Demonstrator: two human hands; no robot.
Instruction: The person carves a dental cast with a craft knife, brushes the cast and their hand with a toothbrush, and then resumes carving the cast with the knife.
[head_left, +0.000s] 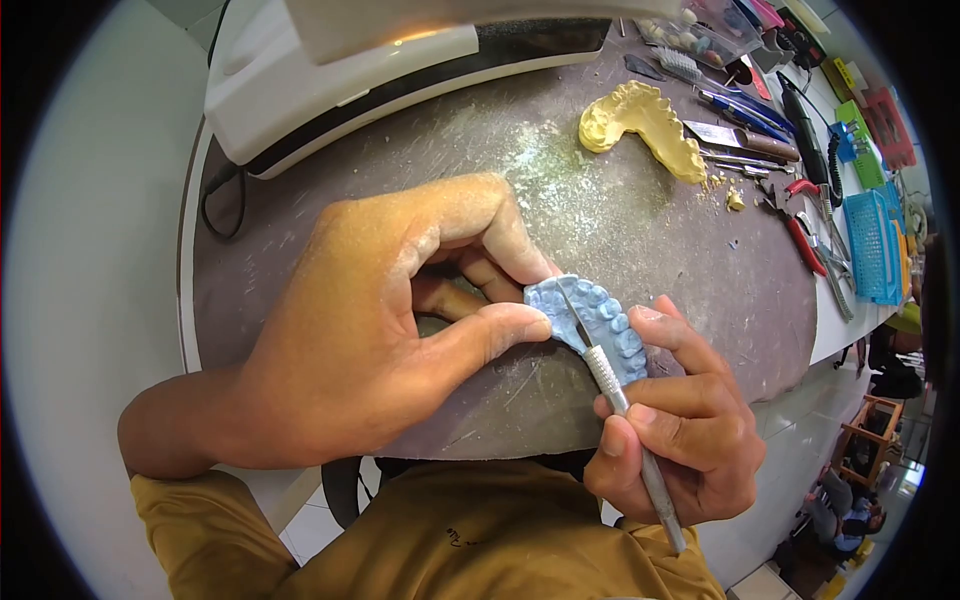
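Observation:
My left hand pinches the left end of a blue dental cast between thumb and fingers, above the near edge of the table. In my right hand is a metal craft knife with a knurled collar, its handle slanting down toward my body. The thin blade lies over the inner side of the cast, with its tip near the upper teeth. My right index fingertip is beside the cast's right side. A yellow dental cast rests farther back on the table, apart from both hands.
A white machine stands at the back left of the grey table. Pale dust and yellow crumbs lie around the yellow cast. Along the right are red-handled pliers, a brown-handled spatula, pens and a blue basket. A seated person appears far right.

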